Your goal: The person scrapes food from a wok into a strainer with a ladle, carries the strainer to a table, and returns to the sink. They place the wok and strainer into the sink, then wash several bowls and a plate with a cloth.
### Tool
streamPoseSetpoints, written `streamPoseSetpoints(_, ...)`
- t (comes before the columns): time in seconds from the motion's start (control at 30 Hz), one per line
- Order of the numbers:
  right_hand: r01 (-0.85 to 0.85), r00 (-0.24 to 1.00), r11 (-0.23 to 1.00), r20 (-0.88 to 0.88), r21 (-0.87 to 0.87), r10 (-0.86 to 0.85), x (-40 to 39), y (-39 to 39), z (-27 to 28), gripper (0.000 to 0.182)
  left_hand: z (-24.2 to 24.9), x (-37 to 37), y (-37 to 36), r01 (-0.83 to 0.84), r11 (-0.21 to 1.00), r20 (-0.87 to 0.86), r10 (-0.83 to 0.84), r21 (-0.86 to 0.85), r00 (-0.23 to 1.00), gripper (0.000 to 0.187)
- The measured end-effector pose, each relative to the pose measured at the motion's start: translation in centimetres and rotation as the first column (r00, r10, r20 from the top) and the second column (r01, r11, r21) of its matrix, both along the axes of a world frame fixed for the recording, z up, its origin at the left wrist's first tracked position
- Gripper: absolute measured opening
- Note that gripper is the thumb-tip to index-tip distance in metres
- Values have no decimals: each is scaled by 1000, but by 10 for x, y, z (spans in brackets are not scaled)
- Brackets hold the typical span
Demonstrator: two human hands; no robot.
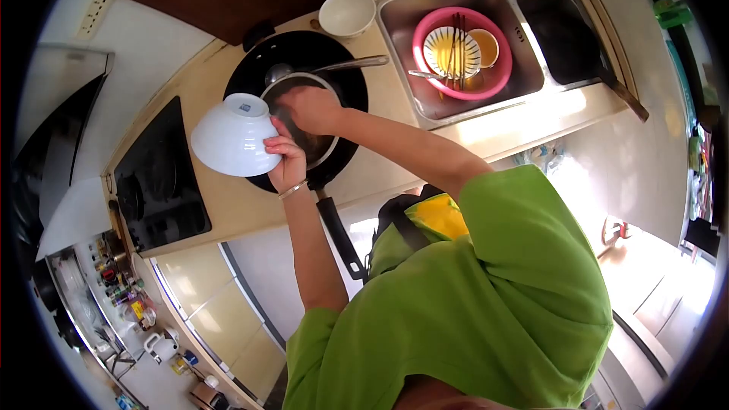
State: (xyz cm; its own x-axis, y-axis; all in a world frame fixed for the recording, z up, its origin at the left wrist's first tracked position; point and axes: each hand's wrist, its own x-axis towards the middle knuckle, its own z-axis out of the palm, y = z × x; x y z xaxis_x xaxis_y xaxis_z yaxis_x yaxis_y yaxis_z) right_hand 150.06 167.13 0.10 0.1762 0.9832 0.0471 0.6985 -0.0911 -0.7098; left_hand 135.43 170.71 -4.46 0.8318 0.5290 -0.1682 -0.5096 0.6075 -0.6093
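My left hand [287,158], with a bracelet at the wrist, grips the rim side of a white bowl [228,140]. The bowl is tipped over, its foot facing up and its inside hidden from me. Beside it my right hand [310,110] reaches down into a round metal pot [335,148]; its fingertips are in shadow, so I cannot see what they touch. The pot sits inside a large black wok [247,68], whose black handle [342,235] points toward me. A metal ladle [353,64] lies across the far side of the wok.
An off-white bowl [347,14] stands behind the wok. In the sink [395,23] is a pink basin [501,80] with a striped bowl [440,45], an orange-toned bowl [486,47] and chopsticks [456,61]. A dark pan [558,38] lies at right; a black cooktop [163,182] is at left.
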Motion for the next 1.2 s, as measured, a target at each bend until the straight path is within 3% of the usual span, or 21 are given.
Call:
streamPoseSetpoints(0.03, 6, 1000, 1000, 7, -2, -6, 7, -5, 5, 32, 1, 3, -2, 6, 1000, 7, -6, -2, 1000, 44)
streamPoseSetpoints(0.07, 60, 872, 998, -487, 18, -44, 13, -11, 9, 36, 4, 2, -4, 14, 993, -176, 7, 116, 984, 42)
streamPoseSetpoints(0.1, 122, 516, 992, -855, 15, -50, 21, -21, 25, 41, 8, 3, -6, 46, 971, -350, 40, 235, 936, 40)
streamPoseSetpoints(0.13, 84, 446, 994, -895, 67, 23, 29, -34, 36, 58, 10, 6, -11, 65, 914, -513, 165, 401, 842, 36)
streamPoseSetpoints(0.17, 93, 447, 993, -894, 70, 21, 38, -48, 44, 58, 11, 10, -15, 74, 912, -512, 158, 404, 844, 36)
streamPoseSetpoints(0.23, 10, 640, 984, -758, 176, 129, 56, -80, 55, 70, 26, 23, -32, 419, 712, -820, 424, 564, 384, 35)
streamPoseSetpoints(0.27, -2, 672, 983, -728, 183, 137, 67, -97, 59, 74, 52, 44, -53, 450, 651, -789, 542, 612, 289, 34)
streamPoseSetpoints(0.37, -46, 694, 987, -705, 156, 144, 105, -150, 57, 76, 76, 95, -91, 468, 538, -684, 692, 701, 231, 27)
streamPoseSetpoints(0.4, 77, 731, 983, -679, 167, 58, 114, -164, 49, 76, 68, 108, -99, 517, 484, -657, 720, 706, 224, 24)
streamPoseSetpoints(0.43, 199, 753, 963, -657, 180, -32, 125, -177, 44, 76, 56, 122, -107, 594, 428, -605, 786, 681, 127, 22)
streamPoseSetpoints(0.53, 407, 473, 911, -838, -66, -272, 164, -214, 28, 58, 34, 172, -133, 704, 330, -547, 831, 629, 99, 22)
streamPoseSetpoints(0.6, 528, 350, 832, -849, -170, -396, 191, -237, 7, 49, 14, 199, -141, 782, 344, -750, 622, 519, 225, 28)
streamPoseSetpoints(0.63, 588, 306, 789, -855, -176, -419, 205, -248, 1, 45, 3, 217, -140, 782, 347, -751, 623, 517, 220, 28)
streamPoseSetpoints(0.7, 634, 295, 748, -832, -199, -471, 234, -270, -13, 45, -24, 257, -133, 919, 228, -741, 665, 322, 94, 26)
streamPoseSetpoints(0.73, 639, 298, 727, -790, -252, -536, 246, -280, -16, 46, -37, 276, -127, 998, 29, -490, 872, 63, 6, 22)
streamPoseSetpoints(0.77, 645, 301, 712, -765, -276, -570, 258, -290, -23, 48, -53, 293, -119, 963, -71, -175, 984, -260, 25, 19)
streamPoseSetpoints(0.83, 617, 258, 694, -738, -370, -623, 278, -308, -37, 48, -92, 319, -103, 989, -103, -172, 982, -106, 84, 18)
streamPoseSetpoints(0.9, 626, 209, 665, -734, -407, -646, 291, -323, -43, 48, -115, 348, -88, 918, -179, -25, 983, -354, 182, 17)
streamPoseSetpoints(0.93, 630, 205, 661, -733, -409, -649, 297, -329, -47, 47, -125, 361, -81, 919, -172, -30, 984, -356, 173, 17)
streamPoseSetpoints(1.0, 634, 90, 625, -759, -456, -645, 304, -337, -48, 50, -148, 385, -69, 816, -357, 95, 891, -454, 443, 18)
streamPoseSetpoints(1.2, 579, -10, 588, -727, -564, -687, 312, -356, -61, 54, -178, 428, -54, 553, -470, -104, 818, -688, 565, 18)
